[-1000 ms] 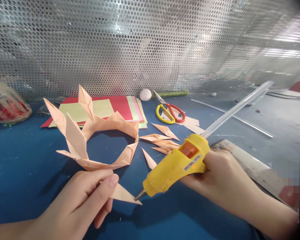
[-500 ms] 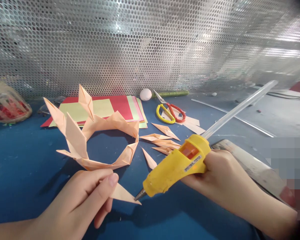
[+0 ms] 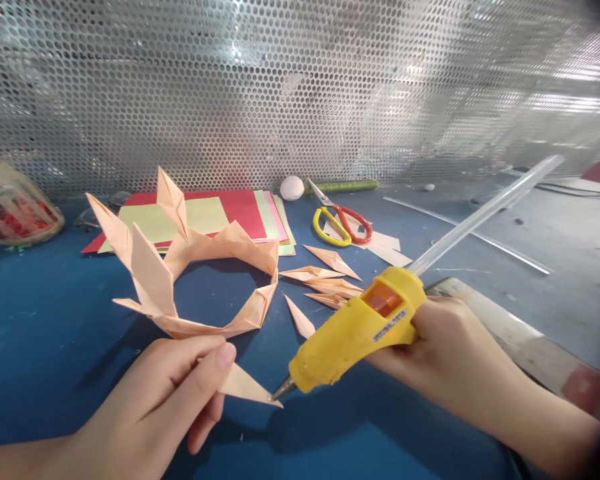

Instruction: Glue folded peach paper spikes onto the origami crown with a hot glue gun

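Between thumb and fingers, my left hand (image 3: 180, 393) pinches a folded peach paper piece (image 3: 247, 387) whose pointed end faces right. My right hand (image 3: 445, 353) is wrapped round a yellow hot glue gun (image 3: 355, 333) with a clear glue stick (image 3: 490, 210) poking out of its back. The gun's metal nozzle is at the paper's tip, where a small glue dot seems to sit. Behind my left hand stands a ring of folded peach paper (image 3: 220, 247), with several upright points on its left side. Several loose folded pieces (image 3: 330, 287) lie right of the ring.
Coloured paper sheets (image 3: 250, 213) lie behind the ring. Scissors (image 3: 343, 227) with yellow and red handles rest on paper scraps near a white egg-shaped object (image 3: 292, 188) and a green roll (image 3: 343, 187). A jar (image 3: 17, 203) stands far left. Another clear stick (image 3: 467, 233) lies at right.
The glue gun has shifted slightly right and up, and its nozzle has drawn back a little along the paper tip. My left hand and the paper piece stay almost still.
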`<control>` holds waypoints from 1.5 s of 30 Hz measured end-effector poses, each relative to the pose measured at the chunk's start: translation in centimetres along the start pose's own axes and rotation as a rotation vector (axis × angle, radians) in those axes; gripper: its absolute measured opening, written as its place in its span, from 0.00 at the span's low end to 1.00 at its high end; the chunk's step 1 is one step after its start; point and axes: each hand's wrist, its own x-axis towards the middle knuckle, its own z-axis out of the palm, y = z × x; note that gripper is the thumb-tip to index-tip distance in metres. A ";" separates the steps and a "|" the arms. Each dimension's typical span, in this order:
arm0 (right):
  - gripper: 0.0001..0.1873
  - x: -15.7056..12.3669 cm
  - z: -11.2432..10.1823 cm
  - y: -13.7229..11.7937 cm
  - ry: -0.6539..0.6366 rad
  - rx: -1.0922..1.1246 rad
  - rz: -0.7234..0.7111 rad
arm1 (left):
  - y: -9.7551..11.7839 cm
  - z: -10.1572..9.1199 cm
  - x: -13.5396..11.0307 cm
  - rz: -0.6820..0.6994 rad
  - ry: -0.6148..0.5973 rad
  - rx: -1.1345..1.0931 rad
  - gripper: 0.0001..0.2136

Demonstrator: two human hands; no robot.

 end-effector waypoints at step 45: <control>0.11 -0.5 -0.2 0.5 -0.031 -0.055 -0.013 | 0.9 -0.2 -0.4 -0.140 -0.117 -0.039 0.24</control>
